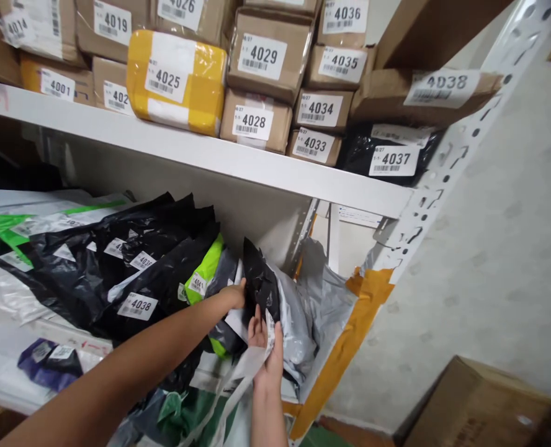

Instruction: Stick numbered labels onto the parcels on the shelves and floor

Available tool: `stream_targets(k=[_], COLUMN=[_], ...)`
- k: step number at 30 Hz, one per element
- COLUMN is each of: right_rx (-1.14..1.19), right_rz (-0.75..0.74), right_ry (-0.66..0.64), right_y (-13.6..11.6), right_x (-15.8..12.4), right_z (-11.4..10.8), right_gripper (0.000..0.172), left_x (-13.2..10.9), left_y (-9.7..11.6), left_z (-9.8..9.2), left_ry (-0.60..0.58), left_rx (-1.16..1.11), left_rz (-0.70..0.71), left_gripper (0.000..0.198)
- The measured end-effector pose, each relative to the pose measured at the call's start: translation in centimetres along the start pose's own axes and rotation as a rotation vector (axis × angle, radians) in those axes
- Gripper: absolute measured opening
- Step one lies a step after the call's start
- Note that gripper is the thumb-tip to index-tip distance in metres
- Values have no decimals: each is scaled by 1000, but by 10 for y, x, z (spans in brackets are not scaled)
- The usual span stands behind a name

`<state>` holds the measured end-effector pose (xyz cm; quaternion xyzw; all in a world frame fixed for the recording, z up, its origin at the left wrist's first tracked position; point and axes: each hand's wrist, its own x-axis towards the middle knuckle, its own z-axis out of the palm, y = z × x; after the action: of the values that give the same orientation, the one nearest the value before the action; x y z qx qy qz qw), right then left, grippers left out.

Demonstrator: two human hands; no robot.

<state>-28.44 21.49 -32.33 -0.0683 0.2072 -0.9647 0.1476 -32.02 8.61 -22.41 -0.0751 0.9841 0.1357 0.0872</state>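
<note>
A black plastic mailing bag [262,279] stands on the lower shelf between other mailers. My left hand [233,297] is closed at its left edge, with the fingertips partly hidden among the bags. Lower down, my right hand [265,351] has its palm turned up and is closed around a white label strip [250,363]. That strip trails down past the wrist. The right fingertips touch the front of the black bag. Left of my left hand is a lime-green mailer [205,270] labelled 4041. A grey mailer [296,323] leans against the black bag's right side.
Black mailers [84,261] with numbered labels fill the left. Above, numbered boxes [261,53] line an upper shelf [210,149]. Orange tape [343,354] wraps the perforated white post [461,136]. A cardboard box [480,403] stands at lower right by the wall.
</note>
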Motion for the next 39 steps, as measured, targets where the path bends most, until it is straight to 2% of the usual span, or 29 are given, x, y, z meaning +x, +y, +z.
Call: stream_targets(k=[4, 7, 10, 13, 17, 21, 24, 27, 31, 36, 39], right_rx=[-46, -137, -319, -478, -504, -472, -458, -473, -474, -443, -466], right_rz=[-7, -34, 11, -12, -86, -128, -190, -226, -234, -118, -105], right_ry=[-49, -4, 88, 100, 74, 177, 287, 380, 441, 322, 325], right_y=[-5, 5, 27, 51, 71, 86, 97, 104, 104, 98, 96], right_x=[5, 5, -3, -12, -15, -8, -2, 3, 3, -3, -8], right_z=[-13, -17, -14, -4, 11, 18, 23, 27, 29, 26, 25], right_gripper=[38, 32, 33, 35, 41, 40, 40, 40, 49, 48, 54], left_x=[2, -12, -33, -47, -43, -33, -32, -35, -39, -48, -52], left_y=[-6, -17, -25, -31, -41, -51, -57, -58, -56, -55, -55], left_z=[-16, -29, -25, -15, -22, -38, -39, -33, -24, -16, -13], left_ry=[37, 82, 101, 153, 6, -107, -124, -78, -15, 87, 114], left_rx=[-14, 37, 140, 215, 242, 244, 243, 248, 279, 365, 411], left_rz=[-22, 1, 23, 146, 342, 419, 482, 525, 534, 435, 371], left_gripper=[36, 33, 29, 35, 28, 18, 20, 22, 23, 32, 31])
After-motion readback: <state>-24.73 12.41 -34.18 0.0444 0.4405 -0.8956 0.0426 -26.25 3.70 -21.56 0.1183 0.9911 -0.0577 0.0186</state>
